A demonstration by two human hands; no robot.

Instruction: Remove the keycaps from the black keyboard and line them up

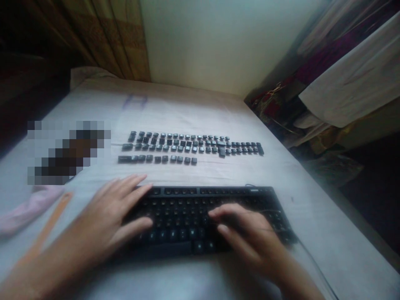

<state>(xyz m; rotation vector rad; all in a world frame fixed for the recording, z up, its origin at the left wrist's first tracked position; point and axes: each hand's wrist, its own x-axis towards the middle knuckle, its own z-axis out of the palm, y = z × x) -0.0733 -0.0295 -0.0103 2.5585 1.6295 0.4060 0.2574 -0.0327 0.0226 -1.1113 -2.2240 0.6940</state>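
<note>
A black computer keyboard (pixel 168 248) lies in front of me with its long side across my view. Its lowest rows carry keycaps, while higher up many key positions look bare. Spread over the keyboard's left end is my left hand (pixel 120 202), fingers apart and thumb stretched over the keys. My right hand (pixel 250 229) is above the right-centre part, its fingers curled and thumb and index tip close together. Whatever may be between them is too blurred to make out. Beyond the keyboard, loose black keycaps (pixel 188 148) are laid out in several rows.
All of this rests on a pale cloth-covered surface (pixel 200 108). At left lie an orange strip, perhaps a ruler (pixel 51 225), a pink cloth (pixel 34 208) and a pixelated dark object (pixel 71 154). A cable (pixel 315 262) runs off the keyboard's right side. Hanging cloth (pixel 356 83) is at right.
</note>
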